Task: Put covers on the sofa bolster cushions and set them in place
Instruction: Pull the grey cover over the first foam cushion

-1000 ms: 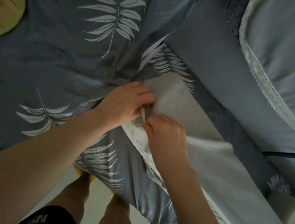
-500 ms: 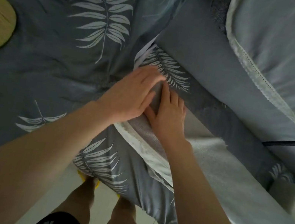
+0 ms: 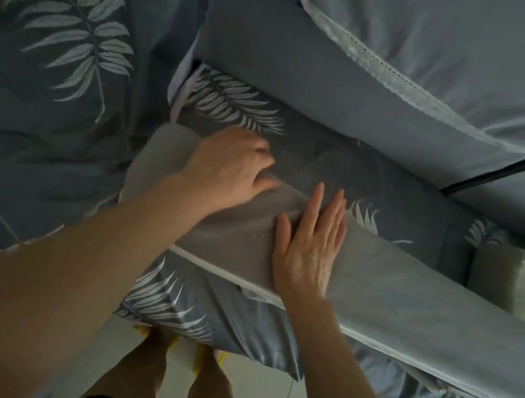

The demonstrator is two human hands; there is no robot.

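A long bolster cushion point(image 3: 412, 293) in pale grey fabric lies slantwise across the sofa's front edge. A dark grey cover with white fern leaves point(image 3: 345, 174) wraps its far side and hangs below its near side. My left hand point(image 3: 228, 168) rests on the bolster's left end, fingers bent at the line where the patterned cover meets the pale fabric. My right hand point(image 3: 310, 245) lies flat on the pale fabric, fingers straight and spread, just right of the left hand.
The sofa seat point(image 3: 49, 76) under a dark fern-print sheet fills the left. A plain grey cushion point(image 3: 309, 78) and a pale one with white lace trim point(image 3: 469, 53) lie behind the bolster. A cream cushion point(image 3: 524, 287) sits at right. My legs point(image 3: 174, 385) stand on a light tiled floor.
Both hands let go of the pinched white edge near the bolster's end and moved right along it. The right hand has opened flat, and more patterned cover now lies over the far side.
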